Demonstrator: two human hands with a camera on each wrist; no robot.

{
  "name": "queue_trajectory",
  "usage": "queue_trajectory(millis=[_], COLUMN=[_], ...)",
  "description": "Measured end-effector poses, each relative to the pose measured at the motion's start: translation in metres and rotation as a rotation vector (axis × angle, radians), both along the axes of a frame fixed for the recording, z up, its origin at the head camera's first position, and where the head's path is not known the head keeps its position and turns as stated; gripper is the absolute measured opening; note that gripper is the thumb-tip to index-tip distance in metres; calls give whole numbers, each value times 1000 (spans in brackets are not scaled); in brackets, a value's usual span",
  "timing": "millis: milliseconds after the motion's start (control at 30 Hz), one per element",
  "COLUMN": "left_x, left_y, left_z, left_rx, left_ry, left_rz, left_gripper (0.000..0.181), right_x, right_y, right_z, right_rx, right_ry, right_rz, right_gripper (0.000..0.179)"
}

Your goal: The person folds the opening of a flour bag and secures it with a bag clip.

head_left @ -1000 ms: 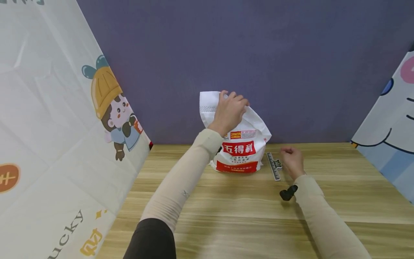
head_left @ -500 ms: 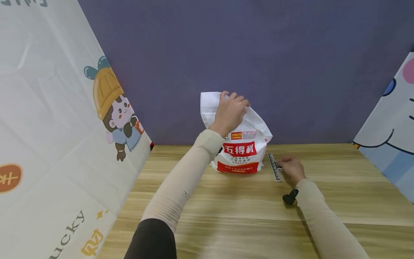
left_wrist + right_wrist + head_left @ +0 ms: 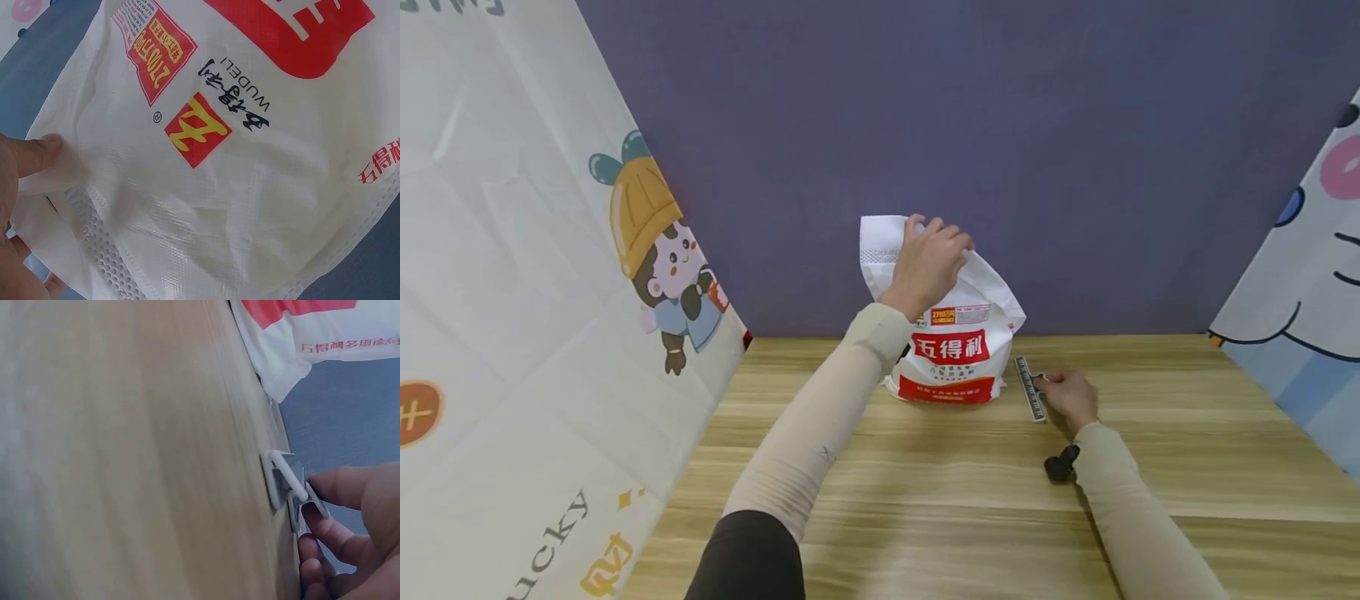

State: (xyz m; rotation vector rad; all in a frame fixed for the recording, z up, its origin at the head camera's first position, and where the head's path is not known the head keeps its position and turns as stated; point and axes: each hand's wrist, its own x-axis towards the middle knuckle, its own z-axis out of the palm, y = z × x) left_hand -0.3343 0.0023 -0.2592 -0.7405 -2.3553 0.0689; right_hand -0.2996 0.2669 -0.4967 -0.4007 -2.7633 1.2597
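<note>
A white flour bag [image 3: 951,346] with red panels stands upright on the wooden table against the dark wall, its top sagging to the right. My left hand [image 3: 928,262] grips the bag's upper edge; in the left wrist view the thumb [image 3: 39,155] lies on the printed front, the other fingers behind. Right of the bag lies a long, narrow bag clip [image 3: 1028,390], dark with a pale edge. My right hand [image 3: 1071,396] pinches the clip's raised middle part, and the right wrist view has thumb and forefinger at its tab [image 3: 317,499]. The clip's far end is hidden there.
The wooden table [image 3: 925,500] spreads in front of the bag. A dark wall [image 3: 970,108] rises behind it. Printed white sheets stand at the left [image 3: 512,292] and right [image 3: 1300,292].
My right hand has come down and left onto the bag clip and now pinches it. The left hand keeps its hold on the bag's top, and the bag stays in place.
</note>
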Motion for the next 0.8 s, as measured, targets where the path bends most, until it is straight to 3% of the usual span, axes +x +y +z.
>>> queue_trajectory(millis=[400,800], left_x=[1,0], left_y=[-1,1], left_z=[-2,-3], left_rx=[4,5], left_ry=[-6,10], left_rz=[0,2], left_gripper=[21,21], right_x=[-1,0], right_y=[0,2], right_z=[-14,-11], right_rx=[-85,-206], right_ry=[52,73], right_rz=[-58,-73], right_gripper=[42,35])
